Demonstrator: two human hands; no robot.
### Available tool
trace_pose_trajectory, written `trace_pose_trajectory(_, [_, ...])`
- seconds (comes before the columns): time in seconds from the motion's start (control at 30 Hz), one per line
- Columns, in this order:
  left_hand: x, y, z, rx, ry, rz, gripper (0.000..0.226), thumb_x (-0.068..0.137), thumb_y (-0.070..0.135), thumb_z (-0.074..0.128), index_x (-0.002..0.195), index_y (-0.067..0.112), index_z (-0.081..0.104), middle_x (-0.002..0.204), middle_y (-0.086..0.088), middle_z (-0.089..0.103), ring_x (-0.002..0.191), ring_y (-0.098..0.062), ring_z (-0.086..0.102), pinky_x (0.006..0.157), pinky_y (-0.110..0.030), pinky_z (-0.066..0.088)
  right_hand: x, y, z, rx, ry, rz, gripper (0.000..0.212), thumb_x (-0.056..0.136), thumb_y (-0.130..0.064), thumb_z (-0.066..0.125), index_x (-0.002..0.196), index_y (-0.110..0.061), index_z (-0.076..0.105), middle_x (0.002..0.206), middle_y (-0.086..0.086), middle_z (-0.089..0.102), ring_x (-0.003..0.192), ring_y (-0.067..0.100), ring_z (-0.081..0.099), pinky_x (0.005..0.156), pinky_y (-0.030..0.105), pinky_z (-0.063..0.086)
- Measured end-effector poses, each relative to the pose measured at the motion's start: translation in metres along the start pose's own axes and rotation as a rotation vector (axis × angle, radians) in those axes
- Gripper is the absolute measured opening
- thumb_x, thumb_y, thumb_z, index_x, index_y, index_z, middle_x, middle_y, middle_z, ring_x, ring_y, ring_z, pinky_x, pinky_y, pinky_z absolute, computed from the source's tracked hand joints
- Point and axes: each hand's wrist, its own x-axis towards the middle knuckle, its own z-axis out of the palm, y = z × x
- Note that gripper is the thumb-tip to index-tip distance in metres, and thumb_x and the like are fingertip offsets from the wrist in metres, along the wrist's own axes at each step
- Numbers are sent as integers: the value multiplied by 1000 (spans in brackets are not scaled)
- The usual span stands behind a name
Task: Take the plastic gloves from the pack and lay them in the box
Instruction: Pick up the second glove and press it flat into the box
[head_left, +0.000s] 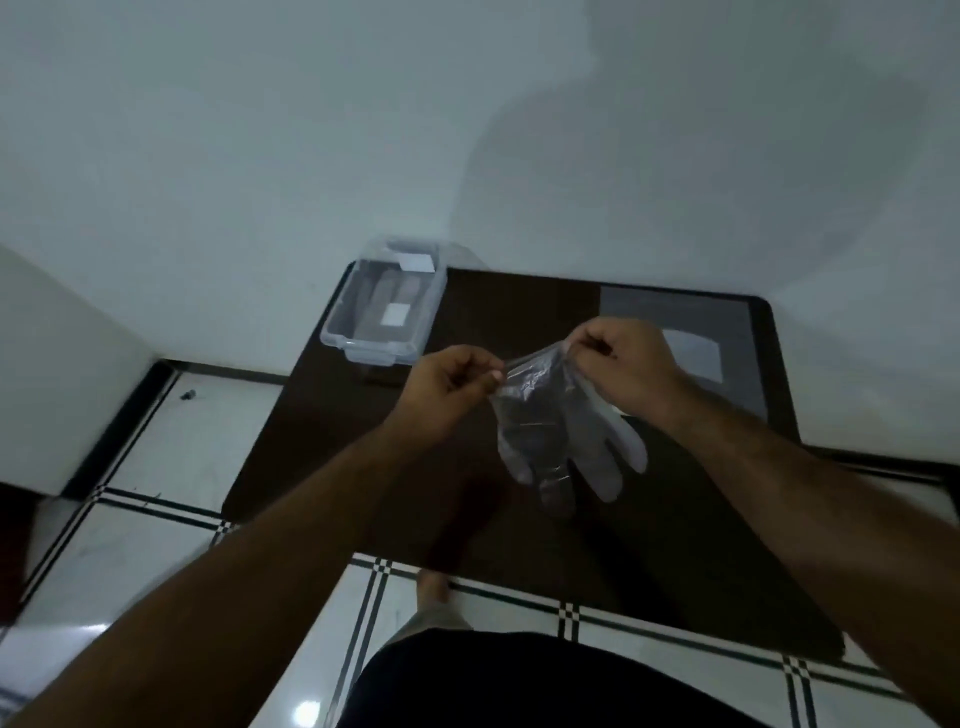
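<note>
A clear plastic glove (563, 441) hangs above the dark table (363, 467), fingers pointing down toward me. My left hand (447, 392) pinches the left corner of its cuff and my right hand (621, 371) pinches the right corner, stretching the cuff between them. The clear plastic box (332, 332) stands at the table's far left corner, to the left of and beyond my left hand, with pale flat things lying inside it. The glove pack (691, 353), a flat grey sheet with a white patch, lies on the table's far right behind my right hand.
The table stands against a white wall (311, 156). White floor tiles with dark lines (156, 545) lie to the left and in front. My foot (434, 590) and dark clothing (519, 680) show below the table's near edge.
</note>
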Motion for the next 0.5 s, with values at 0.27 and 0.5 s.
trace_pose_trajectory(0.27, [60,22,-141,20,78,78,7,96,3,76,99,-3,78,92,-13,80,85,-17,75,82,-30,60,118,-86,22,137,-149,35,8,97,-16,76,93,-13,83,85,-2,82,81,10,77,81,31,63])
trace_pose_trajectory(0.5, [130,26,-255,-55,-43,52,14,92,-2,76,106,-5,77,101,-26,76,91,-25,72,88,-35,62,209,-144,60,186,-179,72,15,99,-9,69,92,-9,82,88,5,83,73,10,73,68,22,57])
